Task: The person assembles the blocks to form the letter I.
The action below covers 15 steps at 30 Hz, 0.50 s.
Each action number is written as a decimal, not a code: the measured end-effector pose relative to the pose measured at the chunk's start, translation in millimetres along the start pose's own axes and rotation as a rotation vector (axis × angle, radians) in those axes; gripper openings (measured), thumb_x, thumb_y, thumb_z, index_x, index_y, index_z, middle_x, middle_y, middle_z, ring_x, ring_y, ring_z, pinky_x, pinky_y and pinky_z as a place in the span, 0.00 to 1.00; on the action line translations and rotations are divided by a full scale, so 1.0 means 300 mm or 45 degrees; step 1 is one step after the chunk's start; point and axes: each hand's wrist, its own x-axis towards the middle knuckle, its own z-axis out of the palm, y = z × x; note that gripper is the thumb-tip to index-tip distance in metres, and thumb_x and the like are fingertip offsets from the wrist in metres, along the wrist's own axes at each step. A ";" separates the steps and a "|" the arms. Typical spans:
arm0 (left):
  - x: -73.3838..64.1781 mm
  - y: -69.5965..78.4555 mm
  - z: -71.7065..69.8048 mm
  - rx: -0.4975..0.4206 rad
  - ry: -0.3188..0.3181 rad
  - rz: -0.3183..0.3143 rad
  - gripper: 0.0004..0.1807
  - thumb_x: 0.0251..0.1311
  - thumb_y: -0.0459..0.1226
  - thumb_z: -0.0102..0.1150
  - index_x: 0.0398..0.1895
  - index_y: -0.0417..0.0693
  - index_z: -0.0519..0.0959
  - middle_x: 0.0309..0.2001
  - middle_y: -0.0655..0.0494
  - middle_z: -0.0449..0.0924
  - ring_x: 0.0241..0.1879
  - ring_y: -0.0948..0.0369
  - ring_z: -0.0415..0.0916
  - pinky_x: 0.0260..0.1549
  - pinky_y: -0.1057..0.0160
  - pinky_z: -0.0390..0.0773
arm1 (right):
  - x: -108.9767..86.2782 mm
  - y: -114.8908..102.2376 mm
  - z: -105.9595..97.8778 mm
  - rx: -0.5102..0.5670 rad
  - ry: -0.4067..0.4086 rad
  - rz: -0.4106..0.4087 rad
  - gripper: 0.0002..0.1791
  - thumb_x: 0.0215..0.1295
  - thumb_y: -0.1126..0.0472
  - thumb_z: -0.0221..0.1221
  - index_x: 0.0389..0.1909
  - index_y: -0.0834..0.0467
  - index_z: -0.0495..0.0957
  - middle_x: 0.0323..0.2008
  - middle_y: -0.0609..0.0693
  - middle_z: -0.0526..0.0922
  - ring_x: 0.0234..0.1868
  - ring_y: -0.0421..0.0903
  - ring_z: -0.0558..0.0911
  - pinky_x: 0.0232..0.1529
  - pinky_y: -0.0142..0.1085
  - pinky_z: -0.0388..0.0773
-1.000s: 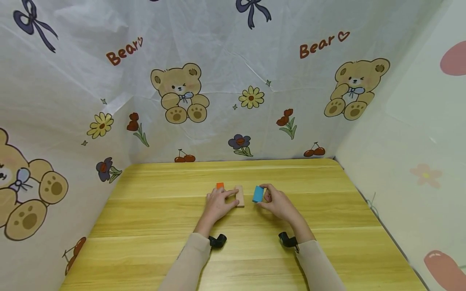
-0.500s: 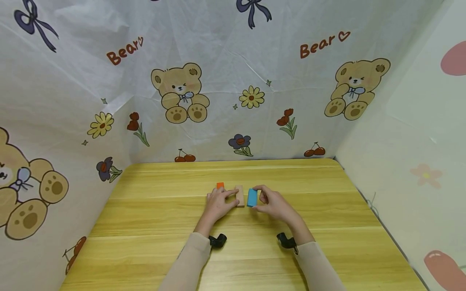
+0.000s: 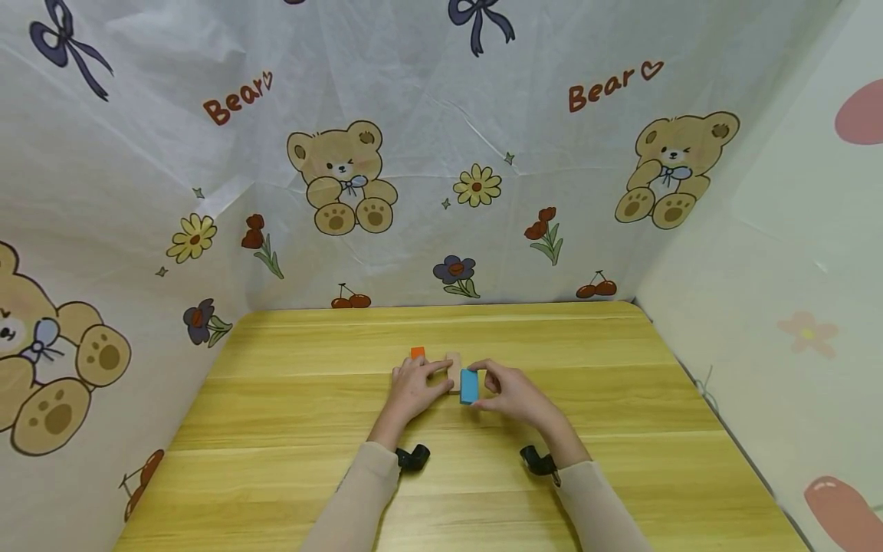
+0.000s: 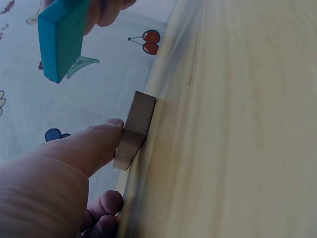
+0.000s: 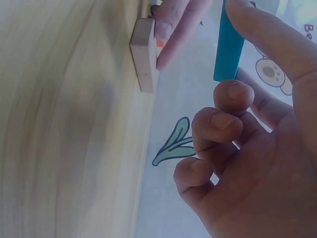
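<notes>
My right hand (image 3: 513, 395) pinches a blue block (image 3: 469, 386) between thumb and index finger, near its two ends. In the left wrist view the blue block (image 4: 64, 39) is off the table, above and apart from a plain wooden block (image 4: 138, 116). That wooden block (image 3: 453, 368) lies flat on the table, partly covered by the blue one in the head view. My left hand (image 3: 412, 389) holds it with thumb and index finger at its left side. An orange block (image 3: 418, 352) shows just beyond the left hand's fingers, mostly hidden.
The wood-grain table (image 3: 290, 429) reaches back to a white cloth (image 3: 414, 107) printed with bears and flowers. A pale wall (image 3: 779, 253) borders the right edge. A black wrist camera (image 3: 414, 458) sits on the left wrist, another (image 3: 536, 461) on the right.
My right hand has carried the blue block leftward and slightly toward me, from apart on the right to overlapping the wooden block in the head view. The left hand has stayed put.
</notes>
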 end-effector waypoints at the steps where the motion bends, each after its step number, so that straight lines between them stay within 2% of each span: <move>1: 0.000 0.000 0.001 0.002 0.001 0.000 0.24 0.70 0.56 0.65 0.67 0.70 0.83 0.36 0.58 0.71 0.36 0.59 0.59 0.43 0.56 0.54 | 0.001 0.002 0.003 -0.001 -0.004 -0.002 0.31 0.62 0.58 0.77 0.65 0.52 0.78 0.30 0.53 0.75 0.29 0.40 0.68 0.32 0.32 0.65; 7: -0.001 0.000 0.001 0.012 0.004 0.002 0.24 0.70 0.56 0.65 0.67 0.69 0.83 0.36 0.58 0.71 0.36 0.59 0.59 0.43 0.56 0.55 | 0.006 0.008 0.023 -0.015 -0.027 -0.013 0.32 0.60 0.57 0.78 0.65 0.50 0.79 0.30 0.49 0.74 0.29 0.40 0.68 0.31 0.31 0.65; 15: -0.002 0.003 -0.002 0.022 -0.008 0.000 0.24 0.71 0.57 0.64 0.68 0.70 0.82 0.36 0.58 0.72 0.35 0.59 0.58 0.43 0.56 0.53 | 0.010 0.010 0.044 -0.025 -0.070 -0.001 0.33 0.59 0.56 0.79 0.65 0.50 0.79 0.31 0.52 0.76 0.29 0.40 0.69 0.31 0.31 0.65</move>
